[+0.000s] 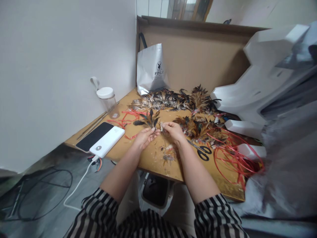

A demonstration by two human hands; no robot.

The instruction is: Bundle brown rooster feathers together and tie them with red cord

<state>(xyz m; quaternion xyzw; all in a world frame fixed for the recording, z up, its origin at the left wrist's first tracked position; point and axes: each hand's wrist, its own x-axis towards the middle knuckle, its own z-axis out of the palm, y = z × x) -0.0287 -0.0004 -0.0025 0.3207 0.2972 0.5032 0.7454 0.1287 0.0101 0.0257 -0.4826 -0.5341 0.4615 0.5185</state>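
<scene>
My left hand (146, 137) is closed on a small bunch of dark and brown feathers (150, 118), pinched at the base with the tips fanning away from me. Close beside it, my right hand (174, 131) pinches a small feather (161, 127) with a pale, fluffy end between thumb and forefinger. Behind both hands lies a long heap of loose feathers (163, 100). To the right of my right hand are bundled brown feathers (198, 127). Black-handled scissors (203, 152) rest near my right forearm.
Red plastic strips (132, 115) lie left, and a tangle of red strapping (230, 162) right. A phone (95, 135), a white power bank (107, 142) and a clear bottle (108, 99) stand left. A silver bag (151, 71) is behind; white foam (235, 92) borders the right. Below sits a bin (155, 190).
</scene>
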